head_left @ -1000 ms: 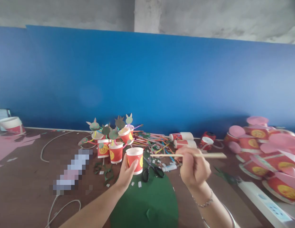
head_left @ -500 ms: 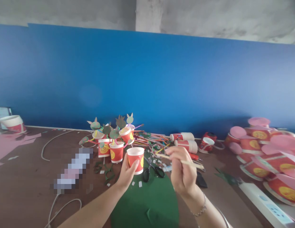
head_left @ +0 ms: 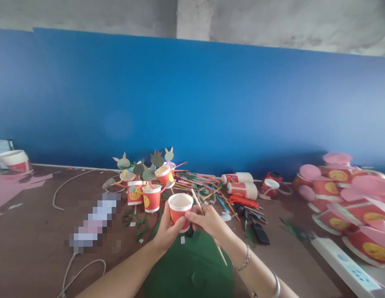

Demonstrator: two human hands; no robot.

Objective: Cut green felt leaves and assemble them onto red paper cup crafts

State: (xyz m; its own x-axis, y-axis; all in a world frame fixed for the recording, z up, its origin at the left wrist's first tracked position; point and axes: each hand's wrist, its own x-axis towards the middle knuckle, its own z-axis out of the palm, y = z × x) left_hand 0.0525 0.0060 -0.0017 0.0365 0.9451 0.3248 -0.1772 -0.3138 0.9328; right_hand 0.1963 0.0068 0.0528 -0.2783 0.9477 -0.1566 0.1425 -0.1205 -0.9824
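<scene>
My left hand (head_left: 167,231) is closed around a red paper cup (head_left: 180,209) with a white rim, held upright above the green paper (head_left: 186,269). The inside of the cup shows empty. In my right hand (head_left: 209,223) is a thin wooden stick (head_left: 222,255), slanting from beside the cup's rim down past the wrist. Right thumb and fingers also touch the cup's right side. Behind the cup peeks one black scissors handle (head_left: 190,231); the rest is hidden. Just beyond stand several red cups (head_left: 151,198) with green paper animal heads on coloured stems.
Coloured pipe cleaners (head_left: 198,180) lie behind my hands, near stacked cups (head_left: 242,191) on their sides. A red-handled tool (head_left: 244,201) and a black object (head_left: 260,233) lie right. A power strip (head_left: 347,265) and pink-topped cups (head_left: 331,190) are far right; a blurred-out device (head_left: 96,219) is left.
My right hand has come left and down to the cup, bringing the wooden stick with it. The stick now points steeply upward. The cup has tipped slightly, showing more of its inside.
</scene>
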